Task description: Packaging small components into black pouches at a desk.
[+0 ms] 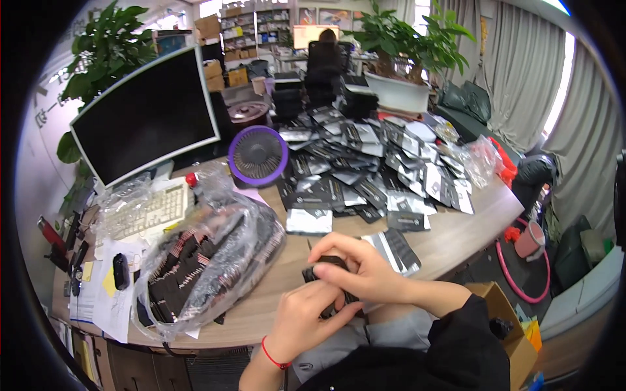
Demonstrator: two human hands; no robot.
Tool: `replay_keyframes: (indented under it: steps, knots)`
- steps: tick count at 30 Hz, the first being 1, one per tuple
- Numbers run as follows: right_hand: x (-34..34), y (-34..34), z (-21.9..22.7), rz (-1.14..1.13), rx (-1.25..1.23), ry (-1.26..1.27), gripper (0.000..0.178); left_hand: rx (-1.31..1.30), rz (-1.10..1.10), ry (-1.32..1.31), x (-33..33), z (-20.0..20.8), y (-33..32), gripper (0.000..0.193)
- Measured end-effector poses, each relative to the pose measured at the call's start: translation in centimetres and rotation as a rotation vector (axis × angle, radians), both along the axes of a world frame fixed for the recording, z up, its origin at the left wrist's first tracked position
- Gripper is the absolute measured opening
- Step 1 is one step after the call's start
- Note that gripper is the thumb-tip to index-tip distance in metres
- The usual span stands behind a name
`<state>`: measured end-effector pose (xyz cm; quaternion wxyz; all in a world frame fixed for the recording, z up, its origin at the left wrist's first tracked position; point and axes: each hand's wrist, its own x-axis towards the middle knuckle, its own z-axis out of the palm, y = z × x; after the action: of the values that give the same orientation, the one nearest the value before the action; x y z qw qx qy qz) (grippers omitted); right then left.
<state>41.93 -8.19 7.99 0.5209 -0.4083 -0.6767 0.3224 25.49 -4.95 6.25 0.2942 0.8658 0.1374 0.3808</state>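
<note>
Close to the table's front edge, my left hand (310, 316) and my right hand (368, 270) are together, closed around a small black object (334, 261). Fingers cover most of it, so its exact kind cannot be made out. Just beyond my right hand lies a flat black and silver pouch (399, 251). A big heap of similar pouches (365, 173) spreads over the far middle of the table. Left of my hands, a clear plastic bag (244, 228) holds many dark folded strips (186, 267) with pinkish edges.
A monitor (147, 117), a cream keyboard (153, 212) and a purple-rimmed fan (258, 156) stand on the table's left half. Black stacks (287, 98) rise behind the heap. An open cardboard box (499, 306) is at my right. Farther back, a person (328, 37) sits near a lit screen.
</note>
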Motion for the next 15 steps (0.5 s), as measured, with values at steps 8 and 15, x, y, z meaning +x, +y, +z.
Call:
replay_keyframes:
  steps: [8, 15]
  knots:
    - [-2.2, 3.2, 2.5, 0.540, -0.426, 0.375, 0.058, -0.317, 0.152, -0.221, -3.5, -0.2, 2.5, 0.024]
    - [-2.6, 5.0, 2.2, 0.644, -0.325, 0.353, 0.064, -0.285, -0.008, -0.253, -4.3, -0.5, 4.0, 0.019]
